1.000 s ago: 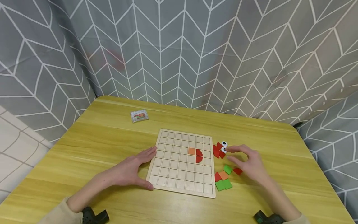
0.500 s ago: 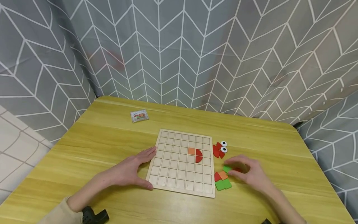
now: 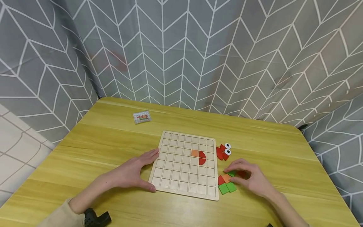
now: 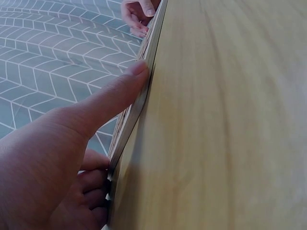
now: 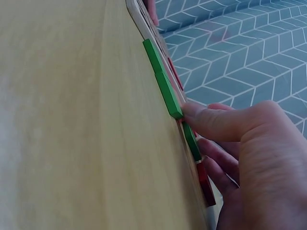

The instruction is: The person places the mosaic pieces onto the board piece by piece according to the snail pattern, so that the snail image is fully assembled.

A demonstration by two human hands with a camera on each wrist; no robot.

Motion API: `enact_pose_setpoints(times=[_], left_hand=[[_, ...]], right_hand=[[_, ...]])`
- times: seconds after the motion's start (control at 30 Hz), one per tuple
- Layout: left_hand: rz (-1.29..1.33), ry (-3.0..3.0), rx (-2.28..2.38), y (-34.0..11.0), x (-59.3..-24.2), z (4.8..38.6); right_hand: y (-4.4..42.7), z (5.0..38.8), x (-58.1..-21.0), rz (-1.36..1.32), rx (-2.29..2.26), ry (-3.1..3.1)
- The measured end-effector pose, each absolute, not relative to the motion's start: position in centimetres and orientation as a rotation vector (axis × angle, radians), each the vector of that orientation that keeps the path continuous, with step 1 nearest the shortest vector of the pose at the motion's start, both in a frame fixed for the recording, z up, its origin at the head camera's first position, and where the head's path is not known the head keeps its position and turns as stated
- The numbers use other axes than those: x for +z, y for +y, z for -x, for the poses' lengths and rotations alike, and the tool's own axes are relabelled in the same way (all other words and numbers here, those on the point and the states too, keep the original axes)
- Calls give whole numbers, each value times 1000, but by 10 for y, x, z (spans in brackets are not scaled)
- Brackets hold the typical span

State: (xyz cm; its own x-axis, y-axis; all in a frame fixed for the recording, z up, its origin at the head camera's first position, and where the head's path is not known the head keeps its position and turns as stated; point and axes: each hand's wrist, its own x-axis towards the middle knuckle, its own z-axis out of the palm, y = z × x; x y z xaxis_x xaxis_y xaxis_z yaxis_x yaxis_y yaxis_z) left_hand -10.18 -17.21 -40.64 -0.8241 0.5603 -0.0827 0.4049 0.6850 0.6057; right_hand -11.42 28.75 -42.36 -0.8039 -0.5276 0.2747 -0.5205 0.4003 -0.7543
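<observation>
A pale wooden grid board (image 3: 175, 176) lies on the table, bearing an orange square tile (image 3: 194, 153) and red curved pieces (image 3: 202, 158) that form a half disc. My left hand (image 3: 130, 171) rests against the board's left side, fingers extended, thumb (image 4: 136, 69) at its near edge. Right of the board, my right hand (image 3: 250, 178) reaches into loose tiles, thumb and forefinger bent about an orange tile (image 3: 226, 178); whether they grip it is hidden. Beside it lie a red tile (image 3: 221, 180), a green tile (image 3: 231, 173) and two green tiles (image 3: 223, 189). A red piece (image 5: 205, 184) sits under the hand.
Red pieces (image 3: 219, 153) and two white eye discs (image 3: 227, 151) lie off the board's upper right side. A small card (image 3: 142, 117) with a coloured picture on a grid lies farther back. Patterned curtain (image 3: 181, 63) hangs behind the wooden table (image 3: 113, 126).
My right hand has come down from beside the eye discs to the orange and green tiles. Some of those tiles have shifted slightly. The left hand stays at the board.
</observation>
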Motion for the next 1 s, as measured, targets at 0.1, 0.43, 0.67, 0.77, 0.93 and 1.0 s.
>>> enact_pose_setpoints(times=[0.1, 0.43, 0.67, 0.77, 0.93, 1.0], left_hand=[[-776, 2635, 862, -172, -406, 102], [-765, 2627, 870, -171, -403, 101], [-771, 2627, 870, -171, -404, 101], [-769, 2627, 869, -171, -404, 101], [-761, 2621, 872, -171, -404, 101], [-759, 2620, 875, -171, -404, 101]], right_hand=[[289, 115, -424, 1024, -1404, 2616], [287, 114, -423, 985, -1405, 2621], [286, 112, -421, 896, -1355, 2687], [286, 113, -420, 892, -1337, 2707], [285, 114, -421, 924, -1343, 2715], [286, 114, -422, 925, -1345, 2717]])
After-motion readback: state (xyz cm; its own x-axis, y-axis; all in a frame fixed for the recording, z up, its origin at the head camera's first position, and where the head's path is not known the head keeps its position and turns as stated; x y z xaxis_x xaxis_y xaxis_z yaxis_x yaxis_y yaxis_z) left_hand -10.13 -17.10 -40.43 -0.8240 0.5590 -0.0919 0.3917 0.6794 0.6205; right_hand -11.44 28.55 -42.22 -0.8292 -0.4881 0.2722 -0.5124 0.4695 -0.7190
